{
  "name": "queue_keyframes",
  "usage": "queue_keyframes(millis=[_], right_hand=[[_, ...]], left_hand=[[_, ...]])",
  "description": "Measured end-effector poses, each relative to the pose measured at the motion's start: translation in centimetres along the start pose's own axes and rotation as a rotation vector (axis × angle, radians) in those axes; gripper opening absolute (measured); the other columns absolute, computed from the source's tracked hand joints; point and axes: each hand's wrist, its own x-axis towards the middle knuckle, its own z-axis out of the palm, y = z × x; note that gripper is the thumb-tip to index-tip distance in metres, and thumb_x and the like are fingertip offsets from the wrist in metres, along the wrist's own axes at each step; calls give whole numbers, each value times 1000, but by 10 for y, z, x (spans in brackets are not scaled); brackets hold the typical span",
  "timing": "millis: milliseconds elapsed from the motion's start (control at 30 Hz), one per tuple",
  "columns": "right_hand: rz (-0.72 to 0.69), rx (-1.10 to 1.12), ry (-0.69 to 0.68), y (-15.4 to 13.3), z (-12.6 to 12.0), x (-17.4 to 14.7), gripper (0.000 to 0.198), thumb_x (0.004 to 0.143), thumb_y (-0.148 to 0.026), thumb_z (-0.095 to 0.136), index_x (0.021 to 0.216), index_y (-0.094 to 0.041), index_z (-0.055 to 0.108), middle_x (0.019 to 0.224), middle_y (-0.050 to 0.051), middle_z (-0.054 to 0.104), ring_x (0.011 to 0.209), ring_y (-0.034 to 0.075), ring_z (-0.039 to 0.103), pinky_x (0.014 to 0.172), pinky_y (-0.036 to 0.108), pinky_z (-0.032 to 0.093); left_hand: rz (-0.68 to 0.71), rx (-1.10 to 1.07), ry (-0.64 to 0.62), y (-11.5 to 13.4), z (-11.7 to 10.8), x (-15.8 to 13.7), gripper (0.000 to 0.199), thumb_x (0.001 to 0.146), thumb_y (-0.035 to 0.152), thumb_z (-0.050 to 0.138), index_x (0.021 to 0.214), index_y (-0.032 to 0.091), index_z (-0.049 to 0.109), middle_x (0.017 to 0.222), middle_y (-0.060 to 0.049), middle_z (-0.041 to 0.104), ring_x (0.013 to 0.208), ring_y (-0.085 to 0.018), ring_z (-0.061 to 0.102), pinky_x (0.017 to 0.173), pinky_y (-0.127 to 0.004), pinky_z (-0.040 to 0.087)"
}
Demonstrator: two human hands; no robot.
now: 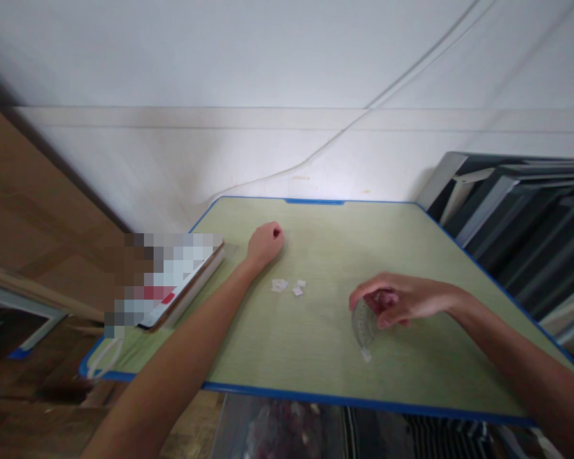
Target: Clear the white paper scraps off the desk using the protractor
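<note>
One transparent plastic protractor is held in the right hand over the right half of the green table, as seen in the head view. A curved outer edge is shown, printed with fine graduation marks; the rest of it is covered by the palm and bent fingers. It is gripped between the thumb and the curled fingers. At its lower end a small whitish scrap is seen; whether it is touched by the protractor cannot be told.

Near the middle of the table, torn white paper pieces are scattered in two little groups. Just beyond them on the table, the left hand is closed into a loose fist; whether anything is enclosed in it cannot be told. The near left part of the table is crossed by the left forearm, by which the space between the paper pieces and a flat white-topped box at the table's left edge is partly blocked.

Dark flat panels are stacked along the table's right edge. Behind the table's far edge, a thin cable is run across the white wall. A brown board is stood left of the table.
</note>
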Motion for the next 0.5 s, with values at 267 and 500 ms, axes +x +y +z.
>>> queue_keyframes(millis=[267,500], right_hand=[[61,4,-219,-4,6,-4,44,63,-28,72,104,-16,64,56,-5,49,44,4,43,38,12,37],[72,-5,-297,-1,8,-3,52,61,-40,73,105,-13,64,57,-4,50,44,4,42,38,13,37]], left_hand=[[-2,0,-5,1,-1,0,21,74,19,39,76,17,60,81,-6,65,73,-14,54,69,-26,40],[5,-6,0,0,-1,-1,21,74,20,39,75,16,59,80,-6,65,73,-14,53,68,-26,40]])
